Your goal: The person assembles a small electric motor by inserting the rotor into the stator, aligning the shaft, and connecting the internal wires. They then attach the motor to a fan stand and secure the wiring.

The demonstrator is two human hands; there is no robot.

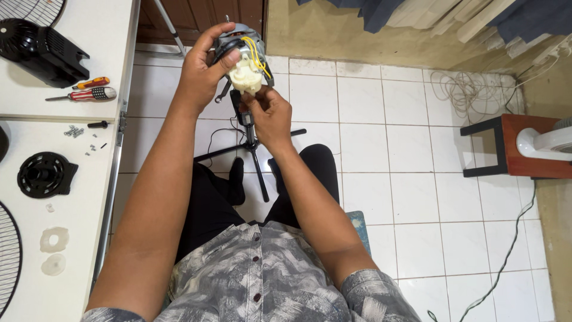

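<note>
Motor (pixel 241 53) held up over the tiled floor (pixel 417 149), right of the worktop (pixel 89 137) and well clear of it. Left hand (pixel 199 71) wraps its metal body, grip closed firm around it. Right hand (pixel 271 113) pinches the cream plastic gearbox (pixel 244 74) from below, fingertips closed on it. Best to keep the left steady and work the right gently, minding the yellow wires (pixel 257 53). Long axis seems to run away from the person; gearbox end faces them.
</note>
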